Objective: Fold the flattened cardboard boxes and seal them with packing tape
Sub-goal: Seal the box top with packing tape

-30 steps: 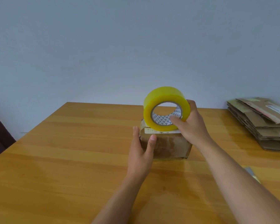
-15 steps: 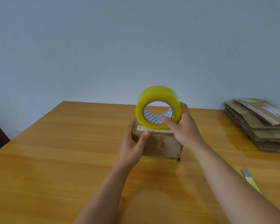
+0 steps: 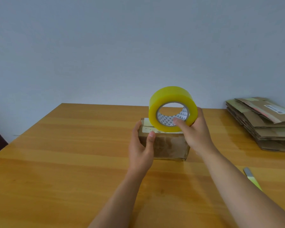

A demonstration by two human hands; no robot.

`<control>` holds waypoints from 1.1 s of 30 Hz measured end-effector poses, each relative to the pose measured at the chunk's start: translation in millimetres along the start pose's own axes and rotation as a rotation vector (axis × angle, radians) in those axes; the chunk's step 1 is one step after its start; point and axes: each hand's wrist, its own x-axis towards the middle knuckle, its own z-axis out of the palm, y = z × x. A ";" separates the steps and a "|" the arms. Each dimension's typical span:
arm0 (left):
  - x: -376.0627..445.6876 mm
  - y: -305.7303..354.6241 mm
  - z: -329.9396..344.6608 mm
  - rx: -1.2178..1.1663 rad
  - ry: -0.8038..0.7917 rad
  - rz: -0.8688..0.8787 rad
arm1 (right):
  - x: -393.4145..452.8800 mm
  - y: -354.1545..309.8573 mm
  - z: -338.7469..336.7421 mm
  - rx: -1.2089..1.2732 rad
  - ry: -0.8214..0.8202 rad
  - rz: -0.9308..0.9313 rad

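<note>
Single head-worn view, looking forward and slightly down across a wooden table (image 3: 59, 145) toward a plain wall (image 3: 105, 46), hands close in front, wide-angle framing

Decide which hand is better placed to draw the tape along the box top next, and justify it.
Probably the right hand: it grips the tape roll standing on the box. The left hand holds the box's left end.
</note>
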 end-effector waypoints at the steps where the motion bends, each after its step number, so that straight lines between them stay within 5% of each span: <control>1: -0.7 -0.1 0.9 0.010 0.009 0.003 | 0.5 1.7 -0.8 0.038 0.047 0.014; 5: -1.8 4.8 1.2 0.030 -0.001 -0.012 | 1.6 5.9 -5.3 0.300 0.258 0.078; 10: 1.7 0.3 -1.6 0.083 -0.031 0.007 | -5.8 15.1 -6.8 0.255 0.110 0.138; 16: 7.0 0.2 -9.3 0.156 -0.007 0.045 | -2.8 20.7 2.1 0.180 0.119 0.106; 20: 9.8 -0.1 -19.5 0.453 -0.005 0.155 | -4.1 19.6 12.6 0.123 0.076 0.054; 25: 15.6 -3.0 -15.5 0.864 0.029 0.523 | -4.7 19.8 9.8 0.024 0.059 0.019; 33: 14.2 9.4 -10.2 0.990 0.011 0.445 | -0.7 15.9 -5.1 -0.087 0.049 0.060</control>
